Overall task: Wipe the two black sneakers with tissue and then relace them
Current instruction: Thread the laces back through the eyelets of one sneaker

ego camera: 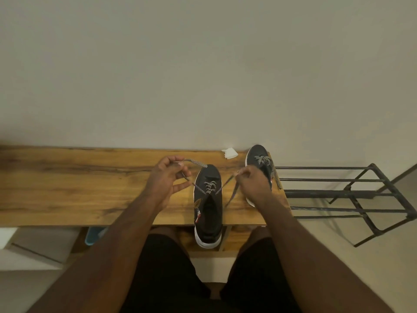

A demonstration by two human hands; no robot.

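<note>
A black sneaker with a white sole point(208, 213) lies toe-away on the wooden bench point(79, 188), its heel hanging over the front edge. Its black-and-white lace point(211, 186) crosses the lower eyelets. My left hand point(168, 180) pinches the left lace end, which loops up over the toe. My right hand point(252, 184) pinches the right lace end and pulls it taut. The second black sneaker point(259, 158) stands at the bench's right end, partly hidden behind my right hand, with its lace threaded. A crumpled white tissue point(230, 152) lies by the wall.
A black metal shoe rack point(352, 193) stands right of the bench. A blue object point(93, 236) sits under the bench's front edge. A plain wall rises directly behind the bench. My knees in black shorts are below the bench.
</note>
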